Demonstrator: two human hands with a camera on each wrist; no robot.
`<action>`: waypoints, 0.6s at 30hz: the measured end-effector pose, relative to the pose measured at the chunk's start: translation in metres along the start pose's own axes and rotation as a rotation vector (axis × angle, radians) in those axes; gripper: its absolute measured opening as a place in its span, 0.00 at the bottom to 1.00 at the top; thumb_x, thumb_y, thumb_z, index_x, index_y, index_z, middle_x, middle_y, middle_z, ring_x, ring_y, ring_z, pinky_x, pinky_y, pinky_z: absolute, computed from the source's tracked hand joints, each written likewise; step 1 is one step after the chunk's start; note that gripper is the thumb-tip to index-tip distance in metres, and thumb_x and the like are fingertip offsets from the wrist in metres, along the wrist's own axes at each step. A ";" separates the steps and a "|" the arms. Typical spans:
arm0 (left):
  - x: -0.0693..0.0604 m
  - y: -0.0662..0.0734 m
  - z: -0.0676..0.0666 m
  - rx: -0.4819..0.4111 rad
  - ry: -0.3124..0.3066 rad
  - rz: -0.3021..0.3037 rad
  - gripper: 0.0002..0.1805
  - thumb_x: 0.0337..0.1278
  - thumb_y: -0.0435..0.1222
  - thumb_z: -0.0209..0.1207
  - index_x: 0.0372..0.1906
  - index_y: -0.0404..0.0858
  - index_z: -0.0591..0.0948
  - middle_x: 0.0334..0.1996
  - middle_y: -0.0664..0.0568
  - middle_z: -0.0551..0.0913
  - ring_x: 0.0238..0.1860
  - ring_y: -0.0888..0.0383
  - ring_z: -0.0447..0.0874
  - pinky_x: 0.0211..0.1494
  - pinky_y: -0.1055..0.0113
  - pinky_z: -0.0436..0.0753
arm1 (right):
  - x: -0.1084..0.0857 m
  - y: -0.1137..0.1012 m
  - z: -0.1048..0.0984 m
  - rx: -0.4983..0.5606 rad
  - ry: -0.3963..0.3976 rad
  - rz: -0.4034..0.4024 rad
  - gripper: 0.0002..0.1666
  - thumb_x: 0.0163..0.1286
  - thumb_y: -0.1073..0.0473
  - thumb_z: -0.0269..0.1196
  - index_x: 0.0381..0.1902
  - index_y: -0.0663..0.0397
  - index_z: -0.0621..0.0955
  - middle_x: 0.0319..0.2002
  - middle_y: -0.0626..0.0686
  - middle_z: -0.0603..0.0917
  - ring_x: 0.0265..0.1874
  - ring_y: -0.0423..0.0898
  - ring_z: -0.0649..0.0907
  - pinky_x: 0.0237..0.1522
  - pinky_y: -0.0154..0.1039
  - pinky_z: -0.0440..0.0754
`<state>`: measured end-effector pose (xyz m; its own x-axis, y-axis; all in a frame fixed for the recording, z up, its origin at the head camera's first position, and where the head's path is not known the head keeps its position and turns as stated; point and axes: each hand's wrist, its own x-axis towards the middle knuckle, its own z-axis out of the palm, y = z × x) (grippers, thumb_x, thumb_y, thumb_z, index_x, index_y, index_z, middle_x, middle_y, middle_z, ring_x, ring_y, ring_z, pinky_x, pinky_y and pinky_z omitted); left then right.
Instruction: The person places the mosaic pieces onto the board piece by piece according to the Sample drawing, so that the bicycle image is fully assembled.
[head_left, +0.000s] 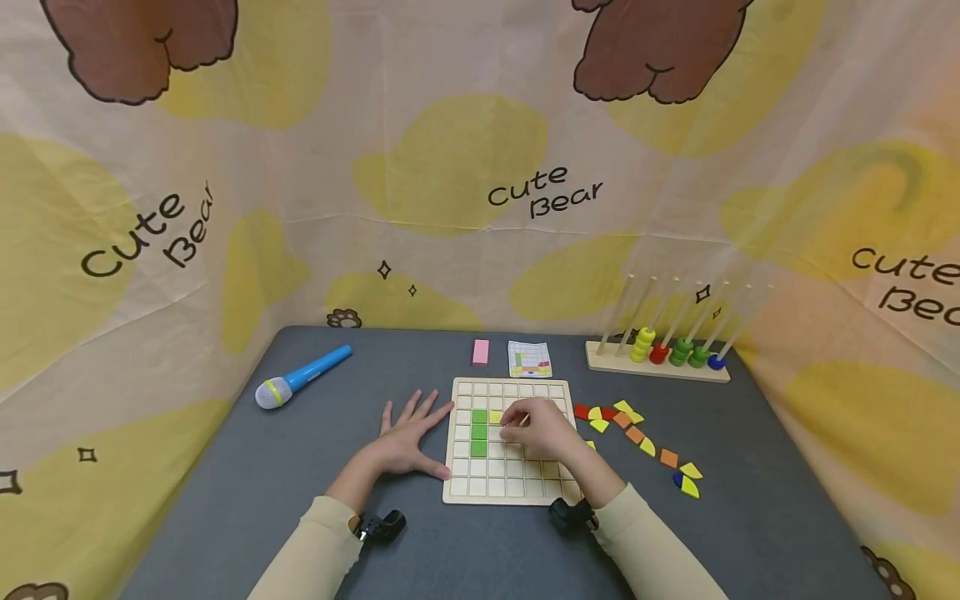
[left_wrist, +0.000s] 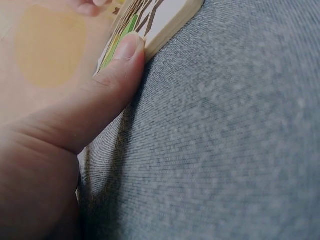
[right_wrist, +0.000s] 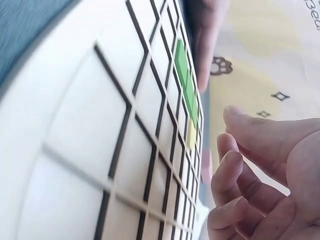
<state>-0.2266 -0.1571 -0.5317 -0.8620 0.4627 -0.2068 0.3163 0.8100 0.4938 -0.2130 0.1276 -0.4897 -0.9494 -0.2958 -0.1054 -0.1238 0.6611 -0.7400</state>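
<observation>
A pale gridded board (head_left: 468, 487) lies on the table. Three green squares (head_left: 478, 432) form a column in its left part, and a yellow piece (head_left: 495, 417) sits right of the top one. My left hand (head_left: 405, 446) is spread beside the board, thumb (left_wrist: 127, 47) against its edge. Over the board, close to the yellow piece, is my right hand (head_left: 542, 429). In the right wrist view the right hand (right_wrist: 265, 175) has bent fingers and a gap between thumb and index finger, with no piece visible there. It partly hides the board in the head view.
Loose red, orange, yellow and blue pieces (head_left: 669, 457) lie right of the board. Behind it are a pink block (head_left: 480, 352) and a pattern card (head_left: 529, 360). A bead rack (head_left: 656, 367) stands back right; a blue toy microphone (head_left: 303, 377) lies back left.
</observation>
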 end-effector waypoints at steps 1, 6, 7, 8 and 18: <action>0.000 0.000 0.000 -0.003 0.001 0.000 0.67 0.31 0.70 0.73 0.81 0.62 0.52 0.83 0.53 0.41 0.82 0.44 0.27 0.72 0.31 0.23 | -0.001 0.001 -0.002 0.001 0.005 0.006 0.03 0.63 0.58 0.73 0.35 0.47 0.88 0.29 0.46 0.83 0.31 0.46 0.78 0.34 0.39 0.77; 0.001 0.000 0.000 -0.008 -0.005 -0.003 0.67 0.31 0.70 0.73 0.81 0.63 0.51 0.83 0.53 0.40 0.82 0.44 0.27 0.72 0.31 0.22 | -0.004 0.008 -0.013 0.005 0.035 0.030 0.04 0.63 0.59 0.73 0.35 0.48 0.88 0.29 0.46 0.83 0.30 0.46 0.78 0.32 0.39 0.77; 0.001 0.000 -0.001 -0.010 -0.006 -0.005 0.67 0.31 0.69 0.73 0.81 0.63 0.51 0.83 0.53 0.40 0.82 0.44 0.27 0.72 0.31 0.22 | -0.005 0.010 -0.014 0.004 0.041 0.031 0.04 0.62 0.59 0.74 0.34 0.48 0.88 0.29 0.46 0.83 0.30 0.45 0.78 0.32 0.38 0.77; 0.001 0.000 -0.001 -0.007 -0.007 -0.009 0.67 0.31 0.70 0.73 0.81 0.63 0.50 0.83 0.53 0.40 0.82 0.45 0.26 0.72 0.31 0.22 | -0.006 0.011 -0.016 0.007 0.046 0.035 0.04 0.62 0.60 0.74 0.34 0.48 0.88 0.29 0.46 0.82 0.29 0.45 0.78 0.32 0.38 0.77; 0.000 0.002 0.000 -0.002 -0.003 -0.023 0.67 0.31 0.69 0.73 0.81 0.62 0.52 0.83 0.53 0.41 0.82 0.45 0.27 0.72 0.31 0.22 | -0.014 0.028 -0.032 0.008 0.099 0.092 0.05 0.62 0.62 0.73 0.37 0.52 0.88 0.29 0.47 0.82 0.30 0.46 0.77 0.31 0.38 0.76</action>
<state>-0.2259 -0.1554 -0.5304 -0.8678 0.4453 -0.2203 0.2959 0.8195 0.4908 -0.2127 0.1726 -0.4874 -0.9806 -0.1642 -0.1070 -0.0330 0.6767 -0.7355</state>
